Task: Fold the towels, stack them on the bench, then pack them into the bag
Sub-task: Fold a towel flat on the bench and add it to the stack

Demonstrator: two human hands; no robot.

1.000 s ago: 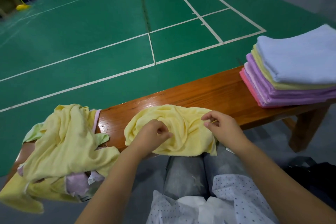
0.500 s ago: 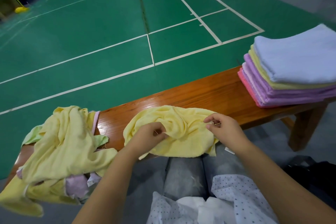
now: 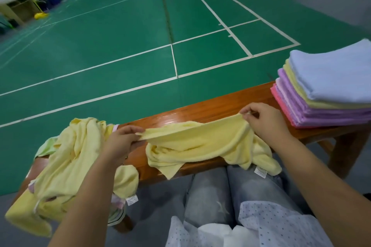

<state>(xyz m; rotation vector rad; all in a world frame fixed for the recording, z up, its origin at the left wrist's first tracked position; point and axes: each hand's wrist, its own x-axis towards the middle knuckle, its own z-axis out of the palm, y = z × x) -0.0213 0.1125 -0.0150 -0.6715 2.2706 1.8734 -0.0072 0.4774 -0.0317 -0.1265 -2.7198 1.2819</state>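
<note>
Folding step in hand: one yellow towel [image 3: 200, 142] is being opened out above the wooden bench [image 3: 210, 109]. Its top edge is pinched at one end by the left hand [image 3: 120, 142], thumb and fingers curled onto the hem, and at the other end by the right hand [image 3: 265, 119], fingertips closed on the corner. The edge is drawn fairly taut between the two hands; the rest of the cloth hangs crumpled, draped over the near edge of the bench, with a white label [image 3: 260, 172] dangling below on the right side.

An unfolded heap [image 3: 66, 164] of yellow, green and pink cloth is seen at the left end of the bench, partly spilling off it. A folded stack [image 3: 325, 90] is seen at the right end, a pale blue towel on top, yellow, purple and pink beneath. No bag can be identified for certain; only a dark shape at the right edge is glimpsed.

Task judged as mid-way: several towels stacked, several left, packing not begun.

Next move, as judged: the towel needs to be shaken or lifted clear so the lower half falls flat, then laid square on the bench and halved. Both corner grips need to be kept until the cloth is spread.
</note>
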